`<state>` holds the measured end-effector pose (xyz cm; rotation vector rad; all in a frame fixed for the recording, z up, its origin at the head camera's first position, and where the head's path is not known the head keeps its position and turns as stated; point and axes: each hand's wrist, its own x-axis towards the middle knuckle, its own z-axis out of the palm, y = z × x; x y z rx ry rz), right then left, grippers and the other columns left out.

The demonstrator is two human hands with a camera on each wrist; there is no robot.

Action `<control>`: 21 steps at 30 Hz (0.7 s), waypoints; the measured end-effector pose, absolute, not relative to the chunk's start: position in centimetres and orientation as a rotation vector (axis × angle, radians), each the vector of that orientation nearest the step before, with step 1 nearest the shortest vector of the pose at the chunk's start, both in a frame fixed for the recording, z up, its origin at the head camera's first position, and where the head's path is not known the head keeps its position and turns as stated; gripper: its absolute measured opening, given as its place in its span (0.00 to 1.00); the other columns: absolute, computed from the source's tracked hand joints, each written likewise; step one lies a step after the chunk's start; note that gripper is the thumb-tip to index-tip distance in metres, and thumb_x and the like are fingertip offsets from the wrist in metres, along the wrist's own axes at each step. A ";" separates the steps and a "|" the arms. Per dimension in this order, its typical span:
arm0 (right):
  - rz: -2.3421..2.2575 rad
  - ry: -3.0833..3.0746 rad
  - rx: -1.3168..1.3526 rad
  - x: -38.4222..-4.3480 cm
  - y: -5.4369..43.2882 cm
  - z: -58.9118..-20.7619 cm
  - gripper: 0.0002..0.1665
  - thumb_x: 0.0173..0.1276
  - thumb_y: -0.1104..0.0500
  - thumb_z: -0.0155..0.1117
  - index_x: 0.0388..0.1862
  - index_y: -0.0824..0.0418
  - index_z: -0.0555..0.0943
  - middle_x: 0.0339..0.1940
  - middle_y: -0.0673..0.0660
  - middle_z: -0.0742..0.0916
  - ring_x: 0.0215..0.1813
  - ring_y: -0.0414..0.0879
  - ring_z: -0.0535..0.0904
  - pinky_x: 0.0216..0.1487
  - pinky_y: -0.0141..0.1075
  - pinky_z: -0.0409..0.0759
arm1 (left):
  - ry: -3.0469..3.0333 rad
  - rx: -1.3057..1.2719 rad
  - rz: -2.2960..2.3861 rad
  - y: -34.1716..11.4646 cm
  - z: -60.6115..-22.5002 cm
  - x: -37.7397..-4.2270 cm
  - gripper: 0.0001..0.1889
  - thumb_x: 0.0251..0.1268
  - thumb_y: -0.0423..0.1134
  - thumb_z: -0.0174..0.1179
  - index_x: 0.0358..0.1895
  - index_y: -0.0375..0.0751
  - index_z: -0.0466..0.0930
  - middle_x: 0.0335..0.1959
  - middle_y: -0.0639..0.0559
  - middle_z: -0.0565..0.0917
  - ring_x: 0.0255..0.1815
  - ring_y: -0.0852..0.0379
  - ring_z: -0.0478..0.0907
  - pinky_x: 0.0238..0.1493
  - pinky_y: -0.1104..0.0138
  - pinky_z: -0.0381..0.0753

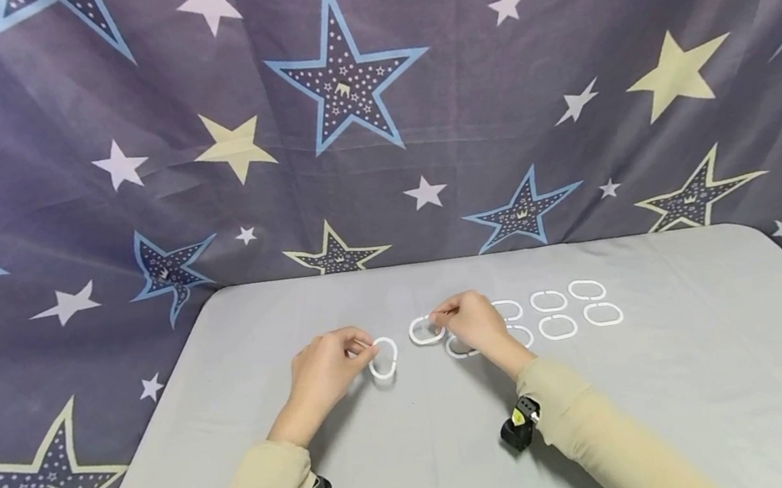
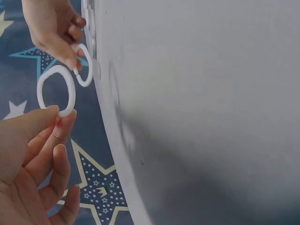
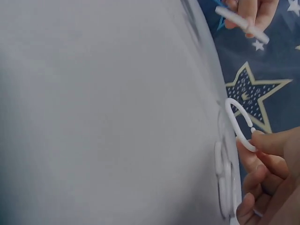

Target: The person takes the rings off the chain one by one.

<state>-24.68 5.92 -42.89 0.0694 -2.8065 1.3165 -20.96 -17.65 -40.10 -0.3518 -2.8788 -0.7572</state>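
Observation:
My left hand point(image 1: 324, 372) pinches a white oval curtain ring point(image 1: 396, 351) between thumb and fingertips, above the table. In the left wrist view that ring point(image 2: 72, 91) stands upright from the fingertips. To its right, my right hand point(image 1: 477, 324) pinches a second white curtain ring point(image 1: 414, 339) by its edge. In the right wrist view a small gap shows in this second ring point(image 3: 232, 117), close to the thumb. The two held rings are apart. Several more white rings point(image 1: 606, 325) lie in two rows beside and behind the right hand, which partly covers the nearest ones.
A grey cloth-covered table point(image 1: 423, 458) lies under both hands. Behind it hangs a dark curtain point(image 1: 460, 99) with a star print, running along the table's far edge and both sides. Black wrist cameras point(image 1: 516, 432) are strapped under the sleeves.

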 end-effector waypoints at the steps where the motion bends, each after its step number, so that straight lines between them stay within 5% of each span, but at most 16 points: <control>1: 1.300 -2.805 0.053 -24.9 6.0 -42.9 0.08 0.65 0.55 0.69 0.35 0.57 0.90 0.26 0.48 0.89 0.33 0.44 0.82 0.39 0.41 0.77 | -2.883 -0.351 -0.754 -17.5 -40.0 -21.0 0.05 0.59 0.49 0.70 0.38 0.58 0.87 0.30 0.68 0.87 0.33 0.64 0.81 0.35 0.59 0.75; 10: 1.198 -2.841 -0.049 -26.4 5.7 -43.1 0.07 0.63 0.53 0.71 0.33 0.53 0.91 0.30 0.49 0.90 0.33 0.44 0.82 0.36 0.41 0.76 | -2.920 -0.318 -0.764 -16.7 -39.8 -21.2 0.05 0.61 0.50 0.69 0.37 0.59 0.87 0.28 0.69 0.86 0.24 0.66 0.76 0.36 0.58 0.75; 21: 0.968 -2.923 -0.093 -26.8 4.6 -43.2 0.07 0.60 0.48 0.73 0.33 0.47 0.91 0.37 0.49 0.90 0.43 0.51 0.85 0.39 0.45 0.78 | -2.936 -0.287 -0.773 -15.8 -39.5 -21.6 0.04 0.60 0.50 0.70 0.34 0.58 0.88 0.27 0.68 0.85 0.28 0.65 0.78 0.39 0.57 0.73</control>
